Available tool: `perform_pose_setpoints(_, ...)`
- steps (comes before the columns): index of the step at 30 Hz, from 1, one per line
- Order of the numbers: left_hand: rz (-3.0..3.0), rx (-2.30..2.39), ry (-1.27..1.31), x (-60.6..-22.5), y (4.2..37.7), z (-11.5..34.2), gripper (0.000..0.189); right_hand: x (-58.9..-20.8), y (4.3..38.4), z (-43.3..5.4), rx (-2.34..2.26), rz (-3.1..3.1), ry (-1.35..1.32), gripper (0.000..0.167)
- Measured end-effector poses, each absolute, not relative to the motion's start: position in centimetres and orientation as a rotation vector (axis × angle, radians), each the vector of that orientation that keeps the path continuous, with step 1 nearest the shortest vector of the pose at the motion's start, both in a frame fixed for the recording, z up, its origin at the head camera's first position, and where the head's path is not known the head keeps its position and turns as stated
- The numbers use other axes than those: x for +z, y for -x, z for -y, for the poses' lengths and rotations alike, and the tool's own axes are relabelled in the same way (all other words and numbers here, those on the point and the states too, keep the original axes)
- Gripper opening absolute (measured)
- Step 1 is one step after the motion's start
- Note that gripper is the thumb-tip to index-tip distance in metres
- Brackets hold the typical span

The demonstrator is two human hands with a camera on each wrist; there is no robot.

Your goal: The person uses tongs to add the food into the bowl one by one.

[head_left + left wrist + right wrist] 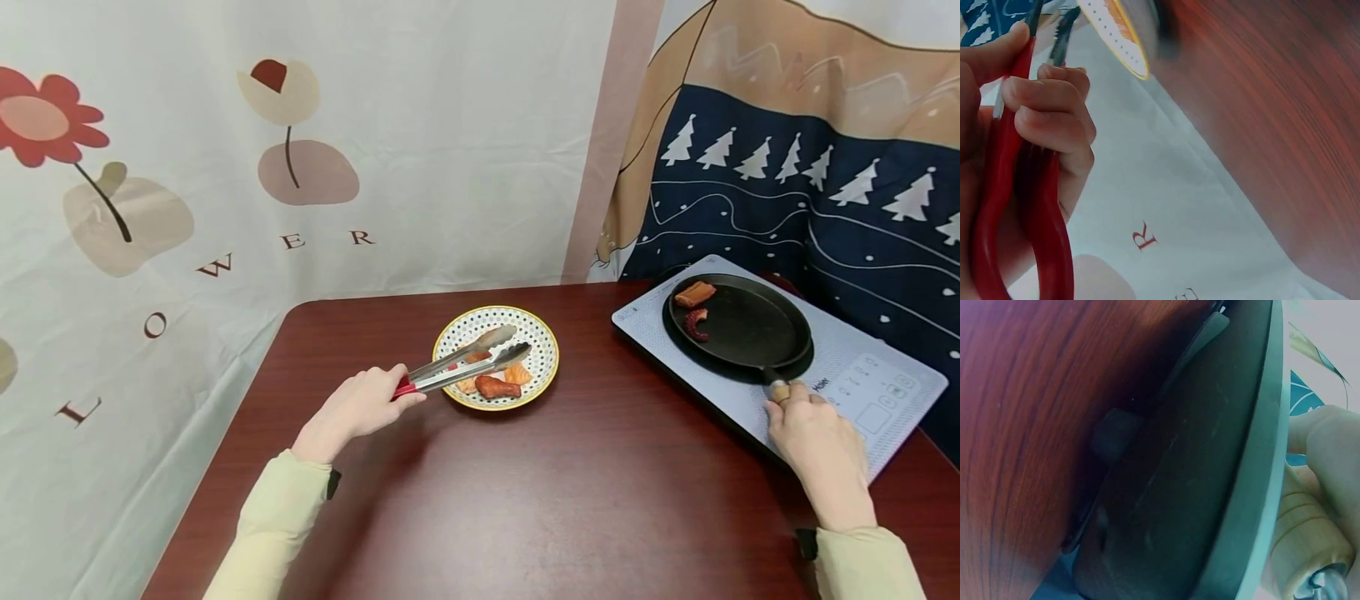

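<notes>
My left hand (365,402) grips a pair of metal tongs (480,367) by their red handles (1050,231). The tongs' tips are apart above a dotted, yellow-rimmed plate (553,350); whether they touch any food cannot be told. On the plate lie a chicken drumstick (497,387), an orange chunk (517,373) and other food partly hidden by the tongs. My right hand (817,437) holds the wooden handle (1310,544) of a black frying pan (750,329). At the pan's left side sit a brown, meat-like piece (694,293) and a curled octopus tentacle (696,325).
The pan stands on a light grey cooktop (885,400) with a touch panel, angled at the right of the dark red-brown table (585,500). Behind the table hang a pale flower-print cloth (465,167) and a navy cloth with white trees (750,208).
</notes>
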State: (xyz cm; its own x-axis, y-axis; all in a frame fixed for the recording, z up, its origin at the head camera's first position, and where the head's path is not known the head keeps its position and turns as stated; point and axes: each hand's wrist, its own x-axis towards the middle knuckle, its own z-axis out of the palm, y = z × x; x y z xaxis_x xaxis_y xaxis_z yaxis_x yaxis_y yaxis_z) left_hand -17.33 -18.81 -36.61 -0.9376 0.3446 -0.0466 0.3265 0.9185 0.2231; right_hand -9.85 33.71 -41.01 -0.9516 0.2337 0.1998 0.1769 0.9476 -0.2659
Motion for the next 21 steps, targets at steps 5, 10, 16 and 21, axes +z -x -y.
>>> perform_pose_setpoints(5,-3.042,0.252,-0.596,-36.6,17.5,20.1,0.033,-41.0,9.9,-33.6,0.364,2.854,0.300,0.031)
perform_pose_setpoints(10,-3.092,0.147,-0.732,-36.7,17.7,21.4,0.034,-41.0,9.9,-33.6,0.367,2.847,0.299,0.032)
perform_pose_setpoints(16,-3.085,0.079,-0.775,-36.6,18.3,22.8,0.033,-40.9,9.9,-33.8,0.370,2.870,0.313,0.032)
perform_pose_setpoints(21,-3.086,0.011,-0.775,-36.2,19.2,23.6,0.035,-40.9,9.8,-33.8,0.374,2.871,0.308,0.032)
